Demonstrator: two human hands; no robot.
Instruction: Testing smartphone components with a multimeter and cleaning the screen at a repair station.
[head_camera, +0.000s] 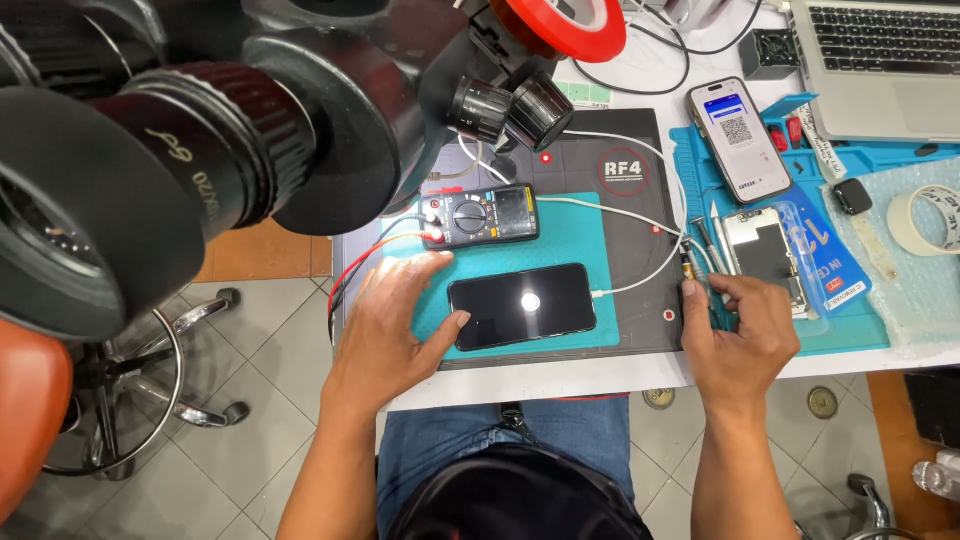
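A black smartphone (522, 305) lies screen up on a teal mat (575, 232), a bright light reflecting off its dark glass. A white cable (640, 280) is plugged into its right end. My left hand (392, 325) rests flat on the mat, thumb touching the phone's left edge. My right hand (738, 335) sits at the mat's right edge, fingers pinched on a thin tool (690, 265) among several tools lying there. A black multimeter (478, 216) with red and black leads lies just behind the phone.
A large microscope (200, 130) looms over the left side. A lit second phone (739, 139), an opened phone body (762, 255), a tape roll (925, 220), a laptop (880, 60) and a blue mat (850, 160) fill the right. A stool base (150, 380) stands on the tiled floor.
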